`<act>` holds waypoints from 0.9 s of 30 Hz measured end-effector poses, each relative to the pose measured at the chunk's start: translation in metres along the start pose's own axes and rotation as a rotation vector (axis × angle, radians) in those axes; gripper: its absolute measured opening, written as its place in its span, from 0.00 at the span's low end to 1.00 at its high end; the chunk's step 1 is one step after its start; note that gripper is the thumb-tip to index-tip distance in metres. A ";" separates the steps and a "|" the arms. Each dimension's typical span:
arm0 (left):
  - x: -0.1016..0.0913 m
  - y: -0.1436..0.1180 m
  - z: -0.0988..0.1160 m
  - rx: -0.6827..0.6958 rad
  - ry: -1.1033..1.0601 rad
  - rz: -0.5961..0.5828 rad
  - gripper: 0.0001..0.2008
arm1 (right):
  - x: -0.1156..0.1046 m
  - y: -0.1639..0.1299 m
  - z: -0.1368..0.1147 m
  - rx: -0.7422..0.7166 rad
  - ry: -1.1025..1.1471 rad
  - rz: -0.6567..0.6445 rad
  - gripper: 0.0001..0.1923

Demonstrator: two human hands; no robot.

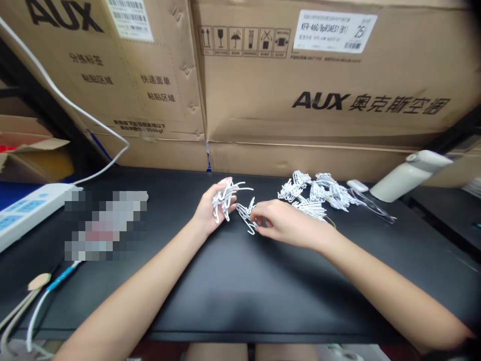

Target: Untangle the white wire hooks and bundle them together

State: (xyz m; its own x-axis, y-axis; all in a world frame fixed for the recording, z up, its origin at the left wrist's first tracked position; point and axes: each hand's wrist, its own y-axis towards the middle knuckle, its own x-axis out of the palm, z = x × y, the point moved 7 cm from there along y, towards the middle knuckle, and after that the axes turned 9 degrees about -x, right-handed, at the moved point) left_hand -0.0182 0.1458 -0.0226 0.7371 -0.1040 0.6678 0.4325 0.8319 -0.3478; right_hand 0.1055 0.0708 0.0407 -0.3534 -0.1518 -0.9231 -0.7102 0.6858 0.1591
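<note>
mostly, the hard part was the small stuff: the left hand (210, 209) was curled shut around a bunch of thin white bent-wire clips (224, 196), and the fingers hid how many it held. the right hand (282, 224) lay palm down on the black table top (233, 291), its fingertips pinched narrow on a smaller tangle of the same white clips (246, 214) that sat between the two hands; the exact grip was covered by the knuckles. just beyond the right hand a loose heap of more white wire clips (317, 194) rested on the table, too knotted to tell one piece from another. a pixelated patch (107, 223) blanked out something flat lying left of the hands, so it could not be made out. a pale cream plastic bottle-shaped item (409, 173) leaned at the right, its far end lost against the boxes, and a white power strip (26, 213) was cut off by the left edge, its white cable (75, 108) running up across the cartons.

behind the table stood big brown cardboard cartons. the right-hand brown carton (338, 75) carried "AUX" in bold black with chinese characters after it, a row of handling pictograms, and a white label reading roughly "KFR-46G/BpR3AES1(B1)" and "25". the left-hand brown carton (131, 80) showed part of "AUX", a barcode sticker, and chinese print too small to read surely.
</note>
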 end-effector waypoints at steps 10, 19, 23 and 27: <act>-0.001 -0.001 0.000 0.018 0.018 0.051 0.15 | 0.009 0.007 0.018 0.124 -0.017 0.119 0.05; -0.001 -0.001 0.001 0.032 0.030 0.068 0.15 | 0.013 0.009 0.029 0.156 -0.056 0.139 0.06; 0.005 -0.003 -0.002 0.053 0.065 0.039 0.13 | 0.012 0.007 0.030 0.173 -0.039 0.105 0.07; 0.009 -0.001 -0.008 0.047 0.103 0.000 0.13 | 0.012 0.005 0.028 0.163 -0.071 0.086 0.07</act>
State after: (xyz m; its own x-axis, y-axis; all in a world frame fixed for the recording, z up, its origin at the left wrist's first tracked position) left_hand -0.0079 0.1397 -0.0220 0.7876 -0.1580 0.5955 0.4097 0.8562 -0.3147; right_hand 0.1146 0.0921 0.0207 -0.3605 -0.0409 -0.9319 -0.5695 0.8008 0.1852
